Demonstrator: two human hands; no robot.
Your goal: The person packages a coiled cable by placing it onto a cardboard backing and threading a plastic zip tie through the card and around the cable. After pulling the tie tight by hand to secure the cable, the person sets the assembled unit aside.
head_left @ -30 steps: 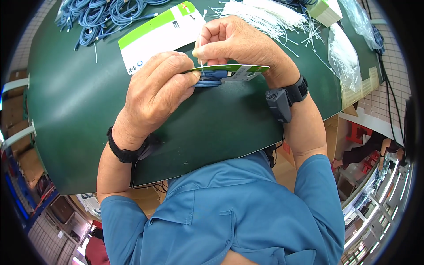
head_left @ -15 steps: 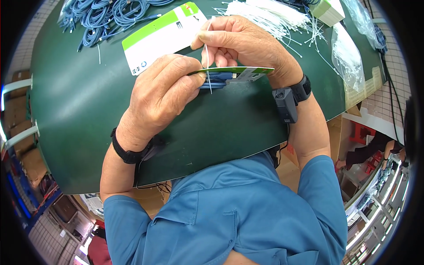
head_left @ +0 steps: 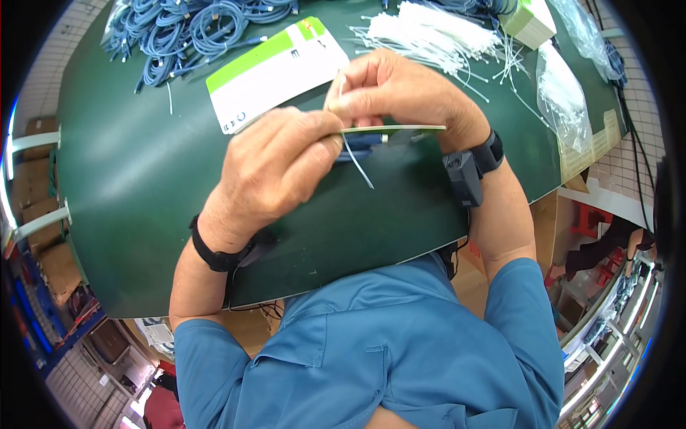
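Note:
My left hand (head_left: 275,164) is closed on the near end of a backing card (head_left: 414,129), seen almost edge-on. Against the card's near side lies a blue cable (head_left: 361,141) with its plug, partly hidden by the left fingers. A thin white cable tie (head_left: 359,163) hangs down at an angle on the near side of the card. Beyond the card, my right hand (head_left: 400,89) pinches the other part of this tie between thumb and forefinger; the two hands almost touch. How the tie passes through the card is hidden.
A white and green card (head_left: 275,75) lies flat just behind my hands. Coiled blue cables (head_left: 207,28) are heaped at the far left. Loose white cable ties (head_left: 436,36) spread at the far right, near a bagged bundle (head_left: 561,93) and a green and white card stack (head_left: 529,21).
Both hands and the card have come slightly nearer to me. The card has tipped more edge-on, and the tie's lower end now slants to the right. The right hand has closed in on the left.

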